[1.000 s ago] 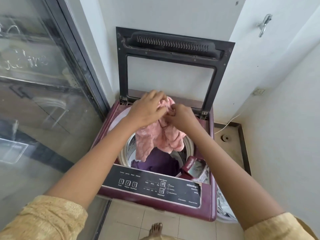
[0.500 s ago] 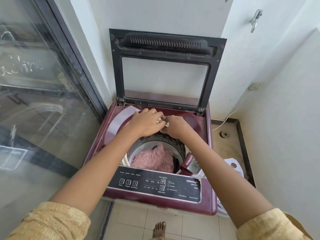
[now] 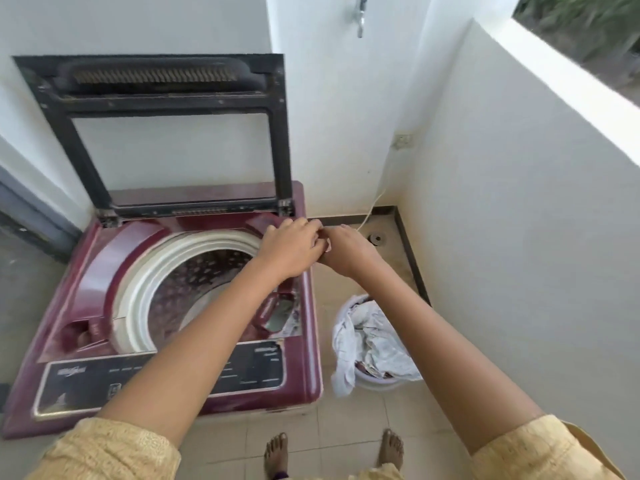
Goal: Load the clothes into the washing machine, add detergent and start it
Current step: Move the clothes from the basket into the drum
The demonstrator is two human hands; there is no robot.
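The maroon top-loading washing machine (image 3: 304, 341) stands with its black-framed lid (image 3: 173, 133) raised against the wall. Its drum (image 3: 194, 271) is open; my left forearm hides most of what lies inside. My left hand (image 3: 291, 251) and my right hand (image 3: 349, 254) meet over the machine's rear right corner, fingers closed together around a small white bit (image 3: 327, 246) that I cannot identify. A white basket (image 3: 372, 344) heaped with pale clothes sits on the floor just right of the machine. The control panel (image 3: 86, 379) runs along the front edge.
A recessed compartment (image 3: 277, 315) sits at the machine's right front. A white cord (image 3: 375, 199) hangs from a wall socket (image 3: 403, 140) to the floor, near a floor drain (image 3: 375, 239). White walls close in at the back and right. My bare feet (image 3: 277, 452) stand on tiles.
The pink garment I held above the drum went down into it. Both hands then moved together to the rear right corner, and my view swung right, revealing the basket.
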